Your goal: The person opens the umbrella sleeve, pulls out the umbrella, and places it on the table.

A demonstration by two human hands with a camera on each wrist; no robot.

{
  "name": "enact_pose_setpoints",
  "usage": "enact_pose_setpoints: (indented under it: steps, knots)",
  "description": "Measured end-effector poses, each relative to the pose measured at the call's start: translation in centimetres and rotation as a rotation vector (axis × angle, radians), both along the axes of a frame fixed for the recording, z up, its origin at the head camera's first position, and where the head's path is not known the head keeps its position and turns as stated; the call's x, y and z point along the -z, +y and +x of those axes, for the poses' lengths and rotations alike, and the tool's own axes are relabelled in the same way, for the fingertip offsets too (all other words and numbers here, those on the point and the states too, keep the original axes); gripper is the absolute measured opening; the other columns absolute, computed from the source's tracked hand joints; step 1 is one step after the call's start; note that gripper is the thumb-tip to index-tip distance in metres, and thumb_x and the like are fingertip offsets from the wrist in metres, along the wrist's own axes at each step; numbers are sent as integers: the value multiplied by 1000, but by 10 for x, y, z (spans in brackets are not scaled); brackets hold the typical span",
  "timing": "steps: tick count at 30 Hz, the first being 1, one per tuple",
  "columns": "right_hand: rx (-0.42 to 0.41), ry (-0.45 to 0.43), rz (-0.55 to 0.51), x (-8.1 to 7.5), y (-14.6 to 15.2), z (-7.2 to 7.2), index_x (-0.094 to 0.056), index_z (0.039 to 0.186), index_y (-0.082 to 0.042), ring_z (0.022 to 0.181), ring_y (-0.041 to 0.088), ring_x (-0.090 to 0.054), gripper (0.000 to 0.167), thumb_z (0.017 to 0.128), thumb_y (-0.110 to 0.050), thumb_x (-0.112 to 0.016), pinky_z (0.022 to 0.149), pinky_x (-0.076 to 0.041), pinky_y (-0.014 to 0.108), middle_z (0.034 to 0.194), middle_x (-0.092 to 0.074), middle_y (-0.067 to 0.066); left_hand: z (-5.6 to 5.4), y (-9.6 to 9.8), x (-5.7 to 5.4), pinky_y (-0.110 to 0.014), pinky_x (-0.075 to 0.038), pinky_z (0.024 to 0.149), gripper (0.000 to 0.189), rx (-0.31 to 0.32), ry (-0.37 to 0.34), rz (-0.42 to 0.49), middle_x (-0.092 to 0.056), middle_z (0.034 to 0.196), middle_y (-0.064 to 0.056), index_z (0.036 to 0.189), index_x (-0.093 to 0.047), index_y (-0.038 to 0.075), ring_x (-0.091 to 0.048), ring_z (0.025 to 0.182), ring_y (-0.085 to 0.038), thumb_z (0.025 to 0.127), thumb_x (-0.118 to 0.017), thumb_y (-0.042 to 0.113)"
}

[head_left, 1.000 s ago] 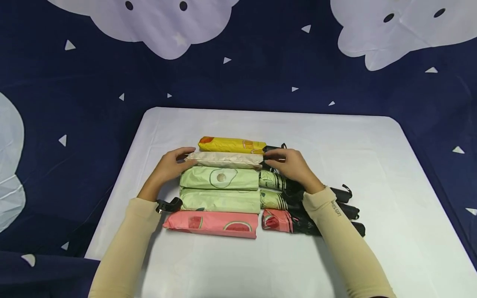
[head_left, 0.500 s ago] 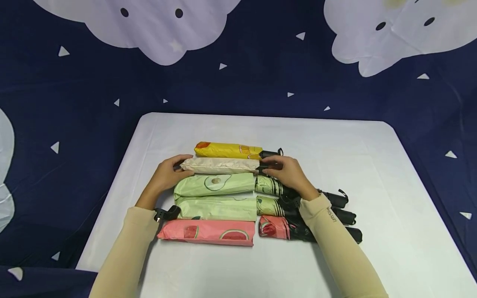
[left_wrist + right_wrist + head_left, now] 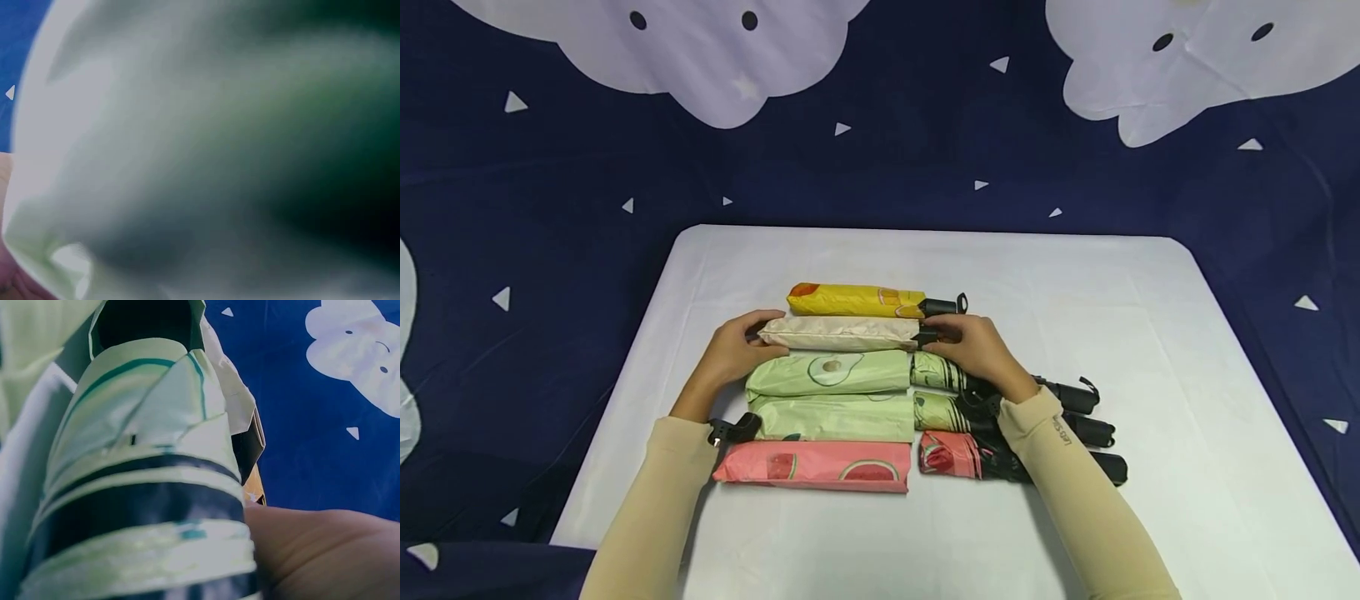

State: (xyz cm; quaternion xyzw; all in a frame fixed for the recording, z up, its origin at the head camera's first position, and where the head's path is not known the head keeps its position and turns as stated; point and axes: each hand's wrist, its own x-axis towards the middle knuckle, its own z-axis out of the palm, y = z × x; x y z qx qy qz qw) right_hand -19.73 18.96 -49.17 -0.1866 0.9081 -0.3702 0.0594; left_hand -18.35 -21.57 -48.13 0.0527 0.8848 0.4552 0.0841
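A folded umbrella in a cream sleeve (image 3: 841, 333) lies across the table. My left hand (image 3: 735, 343) grips its left end, thumb on the near side and fingers on the far side. At its right end, my right hand (image 3: 973, 342) holds the dark handle, partly hiding it. Just beyond lies a yellow umbrella (image 3: 853, 301). On the near side are an avocado-print green umbrella (image 3: 831, 372) and a second pale green one (image 3: 838, 418). In the right wrist view, a striped green umbrella (image 3: 140, 506) fills the foreground beside my hand (image 3: 331, 556).
Nearest me is a watermelon-print pink umbrella (image 3: 812, 464), its sleeve apart from its body (image 3: 951, 455). Black handles (image 3: 1092, 431) extend under and past my right forearm. The white table (image 3: 1037, 275) meets a dark blue patterned cloth (image 3: 925, 158). Blurred pale fabric (image 3: 156, 137) fills the left wrist view.
The head view has shifted slightly. Both hands stay at the cream umbrella's ends. The avocado-print sleeve now tilts a little, its left end nearer me.
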Motion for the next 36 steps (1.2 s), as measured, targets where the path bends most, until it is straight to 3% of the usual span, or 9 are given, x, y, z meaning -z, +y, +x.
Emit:
enact_pose_setpoints:
  steps: [8, 14, 19, 25, 32, 36]
  knots:
    - [-21, 18, 77, -1, -2, 0, -68, 136, -15, 78, 15, -66, 51, 89, -26, -83, 76, -56, 41, 102, -74, 5, 0, 0, 1, -24, -55, 83, 58, -16, -3, 4, -62, 135, -17, 141, -61, 12, -65, 113, -26, 88, -83, 19]
    - [-29, 31, 93, 1, -1, 0, -67, 137, -17, 65, 13, -58, 51, 89, -26, -83, 70, -50, 38, 100, -74, 4, 1, 0, 2, -18, -53, 81, 58, -16, -4, 18, -62, 135, -18, 142, -61, 10, -65, 114, -27, 89, -83, 19]
    - [-24, 28, 87, 2, -1, 0, -67, 137, -18, 55, 14, -48, 51, 89, -27, -82, 67, -46, 38, 83, -70, 1, 1, 0, 3, -15, -52, 76, 56, -21, 18, 19, -64, 131, -16, 141, -62, 11, -66, 108, -24, 89, -83, 17]
    - [-25, 36, 79, 2, -1, 0, -68, 137, -17, 48, 12, -36, 50, 90, -27, -82, 68, -46, 38, 109, -75, 8, 2, 1, 3, -22, -52, 69, 55, -29, 37, 6, -69, 120, -13, 140, -63, 13, -64, 88, -19, 89, -83, 18]
    - [-29, 41, 53, 1, -1, 2, -67, 137, -16, 46, 11, -36, 50, 91, -27, -81, 66, -46, 38, 108, -75, 8, 2, 1, 3, -21, -54, 71, 53, -15, 59, 2, -67, 127, -16, 141, -63, 13, -68, 98, -22, 91, -81, 16]
    - [-29, 44, 36, 1, 0, 3, -67, 137, -16, 45, 11, -35, 50, 91, -27, -81, 67, -47, 39, 120, -73, 10, 2, 0, 3, -23, -56, 74, 52, -3, 61, 0, -65, 130, -17, 141, -62, 12, -69, 102, -26, 92, -80, 16]
